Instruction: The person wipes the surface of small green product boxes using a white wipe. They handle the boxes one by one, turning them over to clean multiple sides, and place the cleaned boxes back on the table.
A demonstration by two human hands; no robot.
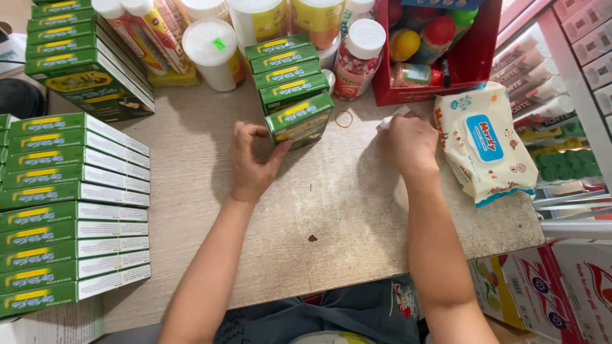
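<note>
Left hand steadying the front green box of a short row at mid-tabletop.

Left hand [252, 162] grips the tilted front green box [299, 121]; five boxes form this row toward the far edge. Right hand [408, 143] lies curled on a small white scrap [390, 119]; whether it pinches the scrap cannot be told. One rubber band [343, 118] lies between the hands. The stack [76, 210] at the left edge shows ten boxes. One wipes pack [484, 143] sits beside the right hand. Judged step: aligning the row.

Pale wooden tabletop [331, 216] in soft daylight, pink-framed shelving [574, 70] along its right edge
</note>
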